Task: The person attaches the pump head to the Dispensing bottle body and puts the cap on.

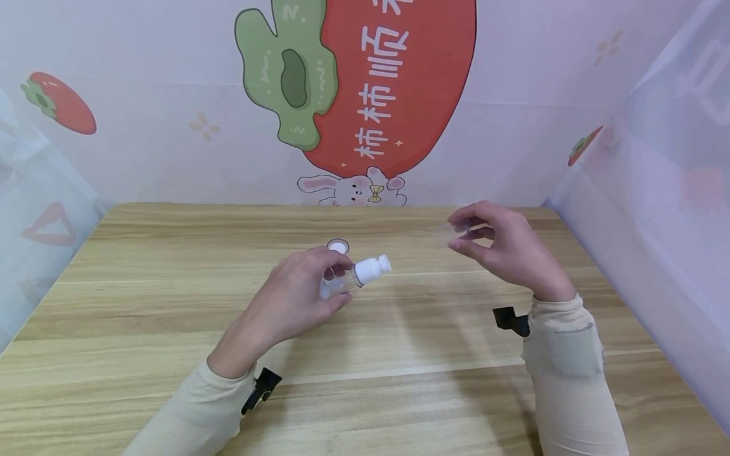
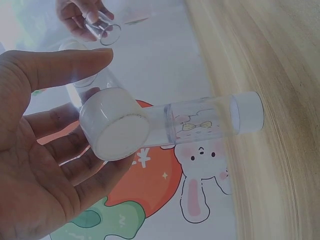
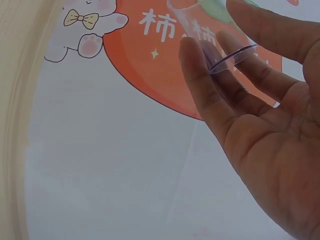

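Note:
My left hand (image 1: 293,288) grips a clear bottle with a white pump top (image 1: 371,269), tilted so the pump points right. In the left wrist view its round white base (image 2: 122,132) faces the camera, fingers and thumb around the body. Over the right side of the table, my right hand (image 1: 504,244) pinches a clear, hollow cap (image 3: 197,27) between thumb and fingers. The cap's rim shows as a thin curved edge in the right wrist view. A second clear bottle (image 2: 202,120) with a white base stands upright behind the left hand, mostly hidden by it in the head view.
The wood-grain table (image 1: 399,380) runs back to a printed cloth wall (image 1: 171,152) with a persimmon and a rabbit. More cloth (image 1: 678,221) hangs along both sides. Small black mounts (image 1: 262,389) sit at both wrists.

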The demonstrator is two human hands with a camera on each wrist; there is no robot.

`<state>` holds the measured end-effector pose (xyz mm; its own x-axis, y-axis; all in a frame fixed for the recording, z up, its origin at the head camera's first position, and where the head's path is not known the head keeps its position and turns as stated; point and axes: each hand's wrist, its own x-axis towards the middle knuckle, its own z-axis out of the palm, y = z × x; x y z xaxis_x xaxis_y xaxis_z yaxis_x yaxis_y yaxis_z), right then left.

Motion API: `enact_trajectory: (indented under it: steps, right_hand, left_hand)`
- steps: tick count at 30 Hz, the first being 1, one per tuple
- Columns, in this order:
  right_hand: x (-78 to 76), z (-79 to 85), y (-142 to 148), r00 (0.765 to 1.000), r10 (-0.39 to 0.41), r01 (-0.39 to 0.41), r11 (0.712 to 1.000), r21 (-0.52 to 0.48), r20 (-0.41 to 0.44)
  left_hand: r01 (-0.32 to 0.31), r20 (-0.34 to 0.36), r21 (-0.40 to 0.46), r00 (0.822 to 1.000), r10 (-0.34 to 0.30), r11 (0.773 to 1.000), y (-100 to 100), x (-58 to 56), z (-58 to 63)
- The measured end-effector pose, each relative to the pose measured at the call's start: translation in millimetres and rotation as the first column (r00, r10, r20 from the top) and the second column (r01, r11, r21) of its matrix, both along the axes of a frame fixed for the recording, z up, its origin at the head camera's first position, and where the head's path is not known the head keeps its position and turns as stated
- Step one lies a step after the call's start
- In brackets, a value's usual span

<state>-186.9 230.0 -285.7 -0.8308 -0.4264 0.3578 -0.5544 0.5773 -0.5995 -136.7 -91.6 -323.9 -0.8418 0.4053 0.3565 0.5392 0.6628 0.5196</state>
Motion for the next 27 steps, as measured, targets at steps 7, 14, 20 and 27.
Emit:
enact_trajectory:
  steps: [7, 14, 20, 27]
  right_hand:
    - [0.8, -0.1, -2, 0.997, 0.071, -0.069, 0.996, -0.059, 0.033]
    - [0.3, -1.1, -5, 0.988, 0.135, -0.127, 0.987, -0.102, 0.081]
    - [0.4, -0.7, -8, 0.976, 0.174, -0.156, 0.978, -0.138, 0.134]
    - [0.7, -2.0, -15, 0.958, 0.250, -0.224, 0.957, -0.183, 0.139]
  left_hand:
    - [0.000, 0.003, 0.001, 1.000, 0.000, 1.000, 0, 0.3, 0.1]
    - [-0.001, 0.000, -0.004, 1.000, 0.001, 1.000, 0, 0.0, 0.2]
    - [0.003, -0.004, 0.001, 1.000, -0.003, 1.000, -1, -0.1, 0.1]
    - [0.000, -0.006, -0.003, 1.000, 0.000, 1.000, 0, -0.1, -0.4]
